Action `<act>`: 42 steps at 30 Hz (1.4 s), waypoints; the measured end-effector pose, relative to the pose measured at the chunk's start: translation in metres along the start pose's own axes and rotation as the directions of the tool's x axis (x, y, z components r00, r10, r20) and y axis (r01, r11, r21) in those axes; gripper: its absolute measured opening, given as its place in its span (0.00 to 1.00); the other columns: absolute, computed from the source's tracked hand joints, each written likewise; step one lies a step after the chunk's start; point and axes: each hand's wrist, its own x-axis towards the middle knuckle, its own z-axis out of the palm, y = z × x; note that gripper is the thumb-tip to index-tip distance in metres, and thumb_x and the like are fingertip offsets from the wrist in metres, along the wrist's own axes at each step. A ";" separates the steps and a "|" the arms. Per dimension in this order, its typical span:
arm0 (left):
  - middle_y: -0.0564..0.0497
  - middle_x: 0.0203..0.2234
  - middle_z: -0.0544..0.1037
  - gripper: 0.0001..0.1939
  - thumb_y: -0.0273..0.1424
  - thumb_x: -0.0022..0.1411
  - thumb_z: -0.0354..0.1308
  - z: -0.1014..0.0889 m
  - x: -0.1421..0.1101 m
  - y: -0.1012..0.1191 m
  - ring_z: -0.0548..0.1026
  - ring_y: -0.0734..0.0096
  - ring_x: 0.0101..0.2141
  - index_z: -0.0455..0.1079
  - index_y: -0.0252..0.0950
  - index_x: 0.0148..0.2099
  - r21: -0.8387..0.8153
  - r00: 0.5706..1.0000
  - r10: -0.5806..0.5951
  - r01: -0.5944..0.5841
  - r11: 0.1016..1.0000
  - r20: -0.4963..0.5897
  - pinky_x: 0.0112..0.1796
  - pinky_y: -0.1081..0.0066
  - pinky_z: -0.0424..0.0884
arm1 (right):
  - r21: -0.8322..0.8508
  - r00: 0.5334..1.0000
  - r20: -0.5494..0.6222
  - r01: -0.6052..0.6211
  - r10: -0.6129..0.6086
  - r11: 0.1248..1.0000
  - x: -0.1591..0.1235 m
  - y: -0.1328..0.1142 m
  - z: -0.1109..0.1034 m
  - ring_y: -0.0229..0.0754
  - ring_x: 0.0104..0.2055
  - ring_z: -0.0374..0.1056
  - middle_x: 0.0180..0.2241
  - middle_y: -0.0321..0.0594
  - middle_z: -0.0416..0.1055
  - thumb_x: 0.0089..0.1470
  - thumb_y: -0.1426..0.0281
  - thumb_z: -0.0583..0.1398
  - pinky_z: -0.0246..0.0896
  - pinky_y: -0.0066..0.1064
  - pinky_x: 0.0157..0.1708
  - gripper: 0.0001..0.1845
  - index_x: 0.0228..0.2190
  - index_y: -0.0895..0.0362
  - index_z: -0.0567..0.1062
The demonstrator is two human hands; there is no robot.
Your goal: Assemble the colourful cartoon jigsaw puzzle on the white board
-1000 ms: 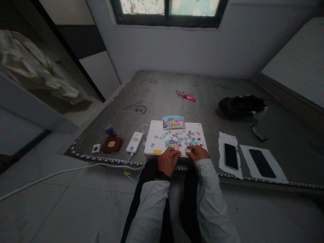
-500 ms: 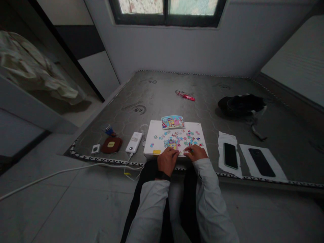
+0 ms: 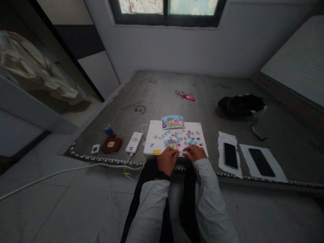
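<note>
A white box (image 3: 150, 141) lies in front of me with loose jigsaw pieces (image 3: 188, 135) spread over its top. Near its front edge, my left hand (image 3: 168, 161) is closed, thumb and fingertips together; what they hold, if anything, is too small to make out. Just to the right, my right hand (image 3: 195, 153) pinches a small pale puzzle piece (image 3: 184, 152), close to the left fingertips. Above the hands sits a joined section of puzzle (image 3: 172, 144) with a yellow cartoon figure, partly covered by my left hand. A picture card (image 3: 173, 122) of cartoon figures stands at the box's back edge.
A yellow slip (image 3: 156, 152) lies at the box's front left. Left of the box are a white power bank (image 3: 134, 142) with a cable, a brown case (image 3: 111, 145) and a blue can-like item (image 3: 108, 130). Two phones (image 3: 230, 155) lie on white sheets at right; a black cap (image 3: 241, 104) is behind.
My right hand has shifted slightly left, nearer to the left fingertips. The left hand stays almost in place.
</note>
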 end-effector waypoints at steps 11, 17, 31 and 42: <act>0.55 0.39 0.78 0.08 0.36 0.65 0.58 -0.002 0.000 0.003 0.75 0.76 0.37 0.79 0.45 0.42 0.007 1.000 -0.019 0.019 1.000 0.008 0.37 0.76 0.67 | 0.026 0.998 -0.048 0.051 -0.050 0.998 -0.002 0.001 0.003 0.42 0.41 0.71 0.33 0.35 0.76 0.50 0.63 0.66 0.56 0.33 0.39 0.09 0.36 0.49 0.79; 0.55 0.39 0.78 0.08 0.35 0.64 0.58 -0.003 0.000 0.005 0.75 0.76 0.37 0.79 0.44 0.42 0.004 1.000 -0.028 0.028 1.000 0.012 0.38 0.76 0.67 | 0.017 0.997 -0.055 0.046 -0.045 0.999 -0.002 0.002 0.004 0.41 0.41 0.71 0.33 0.34 0.76 0.50 0.62 0.67 0.54 0.33 0.38 0.09 0.36 0.49 0.79; 0.55 0.38 0.78 0.08 0.35 0.64 0.59 -0.002 0.001 0.002 0.75 0.76 0.38 0.78 0.45 0.42 0.000 1.000 -0.015 0.015 1.000 0.013 0.39 0.76 0.67 | 0.053 0.992 -0.057 0.113 -0.109 0.992 -0.001 0.008 0.007 0.41 0.39 0.71 0.32 0.36 0.76 0.52 0.60 0.66 0.56 0.31 0.38 0.10 0.37 0.48 0.80; 0.54 0.40 0.78 0.08 0.35 0.64 0.58 -0.002 0.001 0.004 0.75 0.76 0.39 0.78 0.45 0.43 -0.009 0.999 -0.041 0.041 0.999 0.024 0.40 0.75 0.67 | 0.034 0.994 -0.067 0.094 -0.091 0.995 -0.003 0.005 0.006 0.41 0.39 0.71 0.31 0.35 0.76 0.52 0.60 0.65 0.56 0.31 0.39 0.10 0.37 0.48 0.80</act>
